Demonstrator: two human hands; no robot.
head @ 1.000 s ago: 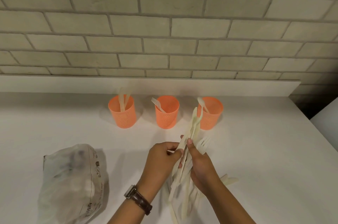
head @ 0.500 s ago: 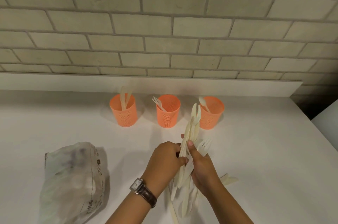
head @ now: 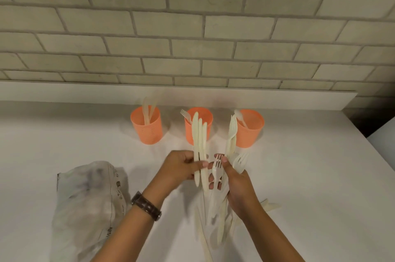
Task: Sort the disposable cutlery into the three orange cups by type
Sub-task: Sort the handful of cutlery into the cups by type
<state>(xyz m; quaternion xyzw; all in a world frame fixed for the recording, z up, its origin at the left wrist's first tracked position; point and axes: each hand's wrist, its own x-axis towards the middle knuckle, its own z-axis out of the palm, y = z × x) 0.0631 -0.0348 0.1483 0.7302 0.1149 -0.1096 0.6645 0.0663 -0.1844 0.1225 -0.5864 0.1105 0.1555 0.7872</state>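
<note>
Head camera: your left hand pinches three knives upright, fingers curled round the handles, just in front of the middle cup. Your right hand grips a mixed cutlery bundle, thumb on a fork. Far on the desk, the left cup has more knives, the middle one a fork, the right cup a spoon. A crumpled bag lies near left.

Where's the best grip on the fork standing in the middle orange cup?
Pinch the fork at its neck, just below the tines: only that end shows, leaning over the middle orange cup's left rim. Come from above-left; the knives in the left hand stand in front of the cup.
</note>
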